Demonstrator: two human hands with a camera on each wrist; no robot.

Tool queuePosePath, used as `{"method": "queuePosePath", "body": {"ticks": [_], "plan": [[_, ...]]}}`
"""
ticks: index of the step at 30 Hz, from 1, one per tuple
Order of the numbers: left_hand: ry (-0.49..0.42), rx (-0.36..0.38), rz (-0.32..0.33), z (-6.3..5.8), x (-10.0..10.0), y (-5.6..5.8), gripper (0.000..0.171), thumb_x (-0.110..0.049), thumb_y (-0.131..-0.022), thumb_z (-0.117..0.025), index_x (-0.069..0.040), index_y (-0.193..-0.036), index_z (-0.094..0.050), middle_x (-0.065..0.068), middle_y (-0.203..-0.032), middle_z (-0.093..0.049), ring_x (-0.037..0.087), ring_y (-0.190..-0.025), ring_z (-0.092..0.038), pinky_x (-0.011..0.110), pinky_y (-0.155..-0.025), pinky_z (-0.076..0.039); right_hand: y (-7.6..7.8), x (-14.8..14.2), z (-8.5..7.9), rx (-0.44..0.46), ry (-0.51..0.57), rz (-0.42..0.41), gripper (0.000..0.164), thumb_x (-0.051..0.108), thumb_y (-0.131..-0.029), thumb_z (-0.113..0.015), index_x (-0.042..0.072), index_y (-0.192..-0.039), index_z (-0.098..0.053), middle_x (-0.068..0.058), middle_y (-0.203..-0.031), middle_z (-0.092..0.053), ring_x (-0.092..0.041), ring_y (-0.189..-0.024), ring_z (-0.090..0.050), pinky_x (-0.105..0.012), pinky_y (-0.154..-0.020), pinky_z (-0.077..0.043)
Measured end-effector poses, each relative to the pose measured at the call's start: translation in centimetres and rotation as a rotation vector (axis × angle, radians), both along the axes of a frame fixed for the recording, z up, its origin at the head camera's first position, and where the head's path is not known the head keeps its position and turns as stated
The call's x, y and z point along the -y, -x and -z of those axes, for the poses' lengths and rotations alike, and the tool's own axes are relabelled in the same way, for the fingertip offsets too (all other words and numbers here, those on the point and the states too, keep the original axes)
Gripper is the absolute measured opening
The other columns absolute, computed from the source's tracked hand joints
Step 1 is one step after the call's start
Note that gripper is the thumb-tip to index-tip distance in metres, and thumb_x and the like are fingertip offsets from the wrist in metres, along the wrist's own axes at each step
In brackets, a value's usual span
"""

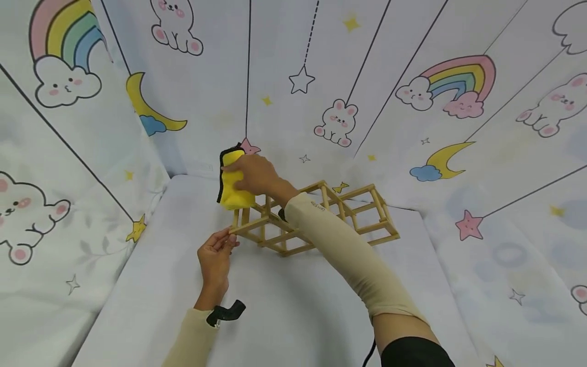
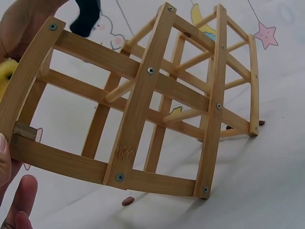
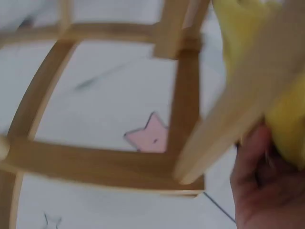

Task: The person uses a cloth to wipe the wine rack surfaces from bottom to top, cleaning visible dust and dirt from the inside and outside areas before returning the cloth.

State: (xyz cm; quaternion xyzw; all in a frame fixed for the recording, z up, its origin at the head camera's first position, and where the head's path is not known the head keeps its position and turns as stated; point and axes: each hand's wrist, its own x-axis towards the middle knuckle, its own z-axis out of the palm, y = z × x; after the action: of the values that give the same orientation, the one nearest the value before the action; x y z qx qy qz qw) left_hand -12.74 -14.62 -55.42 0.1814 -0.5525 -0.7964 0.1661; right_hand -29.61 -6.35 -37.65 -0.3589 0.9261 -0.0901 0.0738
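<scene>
A wooden slatted rack with screwed joints is tilted over the white surface. My left hand pinches its near left corner between thumb and fingers; in the left wrist view those fingers show at the lower left edge. A yellow cloth with black edging is bunched in my right hand, which grips it at the rack's left end. The right wrist view has the cloth beside a rail, with the right hand below it, both partly cut off.
The white-covered table runs under the rack. Around it hang pale sheets printed with rabbits, stars and rainbows. Small brown pieces lie on the white cover by the rack. A black strap with a curved piece is on the left wrist.
</scene>
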Motion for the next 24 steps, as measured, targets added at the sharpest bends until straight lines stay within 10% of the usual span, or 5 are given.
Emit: {"method": "queuePosePath", "body": {"ticks": [5, 12, 19, 24], "plan": [[0.025, 0.018, -0.027, 0.1, -0.3, -0.1, 0.029, -0.014, -0.097, -0.079, 0.004, -0.119, -0.074, -0.009, -0.094, -0.081, 0.006, -0.075, -0.073, 0.016, -0.070, -0.056, 0.2, 0.2, 0.6, 0.161, -0.093, -0.104, 0.052, 0.031, -0.094, -0.084, 0.038, -0.143, -0.067, 0.004, -0.153, -0.061, -0.015, -0.130, -0.059, -0.030, -0.097, -0.054], [0.036, 0.014, -0.022, 0.4, -0.6, 0.1, 0.030, -0.014, -0.097, -0.079, 0.000, -0.123, -0.076, -0.009, -0.097, -0.082, 0.006, -0.075, -0.073, 0.016, -0.069, -0.055, 0.4, 0.1, 1.4, -0.203, -0.141, -0.016, 0.045, 0.030, -0.102, -0.074, 0.040, -0.145, -0.065, 0.004, -0.139, -0.072, -0.016, -0.112, -0.069, -0.035, -0.083, -0.060], [0.032, 0.009, -0.034, 0.2, -0.5, 0.0, 0.029, -0.010, -0.096, -0.079, 0.004, -0.121, -0.075, -0.009, -0.095, -0.081, 0.007, -0.074, -0.072, 0.017, -0.073, -0.060, 0.8, 0.4, 1.2, 0.123, -0.066, -0.053, 0.051, 0.029, -0.095, -0.083, 0.039, -0.143, -0.068, 0.005, -0.150, -0.064, -0.017, -0.126, -0.061, -0.028, -0.089, -0.054], [0.016, -0.009, -0.025, 0.2, -0.3, 0.1, 0.031, -0.008, -0.096, -0.078, 0.005, -0.124, -0.074, -0.009, -0.097, -0.081, 0.005, -0.076, -0.071, 0.018, -0.074, -0.060, 1.4, 0.1, 1.2, -0.132, -0.116, -0.032, 0.046, 0.028, -0.101, -0.075, 0.037, -0.146, -0.065, 0.004, -0.147, -0.067, -0.018, -0.125, -0.066, -0.036, -0.091, -0.061]]}}
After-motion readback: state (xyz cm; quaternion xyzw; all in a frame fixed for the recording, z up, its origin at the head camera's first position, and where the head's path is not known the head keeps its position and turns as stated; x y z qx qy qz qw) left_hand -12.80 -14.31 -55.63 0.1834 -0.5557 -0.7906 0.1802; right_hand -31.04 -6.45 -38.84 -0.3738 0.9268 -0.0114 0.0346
